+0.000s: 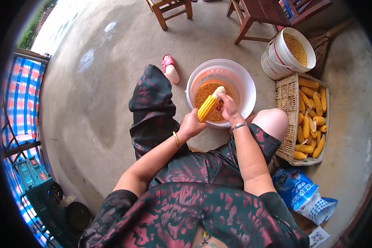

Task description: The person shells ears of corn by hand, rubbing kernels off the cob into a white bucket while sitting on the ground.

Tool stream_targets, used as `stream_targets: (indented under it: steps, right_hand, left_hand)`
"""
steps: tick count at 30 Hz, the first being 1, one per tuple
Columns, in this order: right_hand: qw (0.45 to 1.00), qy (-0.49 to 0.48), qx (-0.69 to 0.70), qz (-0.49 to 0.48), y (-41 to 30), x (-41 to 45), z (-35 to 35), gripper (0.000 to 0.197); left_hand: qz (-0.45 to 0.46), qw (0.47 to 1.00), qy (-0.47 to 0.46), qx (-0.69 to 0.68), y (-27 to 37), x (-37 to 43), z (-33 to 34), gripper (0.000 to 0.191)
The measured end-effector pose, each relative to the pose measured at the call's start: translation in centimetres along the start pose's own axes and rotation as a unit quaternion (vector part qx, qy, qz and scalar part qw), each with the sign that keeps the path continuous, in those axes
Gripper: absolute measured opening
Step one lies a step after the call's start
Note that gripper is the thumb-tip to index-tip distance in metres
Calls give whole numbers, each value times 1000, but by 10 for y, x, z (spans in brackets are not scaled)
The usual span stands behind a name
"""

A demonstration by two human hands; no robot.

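An ear of dried yellow corn (207,108) is tilted over a white plastic bucket (249,83) on the floor in front of me. My left hand (192,123) grips its lower end. Near the upper end, where the pale cob (219,90) shows bare of kernels, my right hand (228,107) has its thumb and fingers against the ear. Some fingers of the right hand are hidden behind the corn. Loose corn kernels (206,90) cover the bottom of the bucket, which stands between my knees.
On the right, a plastic crate (286,116) holds several corn ears (307,124). Beyond it a second bucket (271,62) contains kernels, beside a broom (324,46). Wooden chairs (260,15) stand ahead. A blue-and-white bag (300,192) lies near my right side; a green wheeled machine (40,192) is at left.
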State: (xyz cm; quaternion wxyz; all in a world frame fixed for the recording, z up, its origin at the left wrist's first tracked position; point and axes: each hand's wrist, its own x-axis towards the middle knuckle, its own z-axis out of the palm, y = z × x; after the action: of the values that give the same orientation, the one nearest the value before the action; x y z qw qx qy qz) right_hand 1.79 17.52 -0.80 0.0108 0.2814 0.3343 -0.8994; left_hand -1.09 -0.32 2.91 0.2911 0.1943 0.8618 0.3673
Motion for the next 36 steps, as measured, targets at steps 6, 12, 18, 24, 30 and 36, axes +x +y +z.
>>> stream_targets:
  steps: [6,12,18,24,30,36]
  right_hand:
    - [998,-17,-49,-26,3,1,5,33]
    - [992,22,-107,-66,16,13,-11,26]
    - [996,66,-49,-23,4,-1,6,28]
    - [991,35,-113,-56,10,1,1,35]
    - [985,50,-152,-70,9,2,-3,39]
    - [998,-10,-43,-32,3,-3,-2,37]
  left_hand:
    - [-10,996,13,84,6,-2,1,38]
    - [19,996,25,79,4,-3,8,38]
    - [38,979,41,197,5,-6,5,41]
    - [34,981,45,187,2,-4,4,40]
    - [42,986,42,155,2,-4,1,38]
    - [-47,976,-92,-191,-10,5,-3,49]
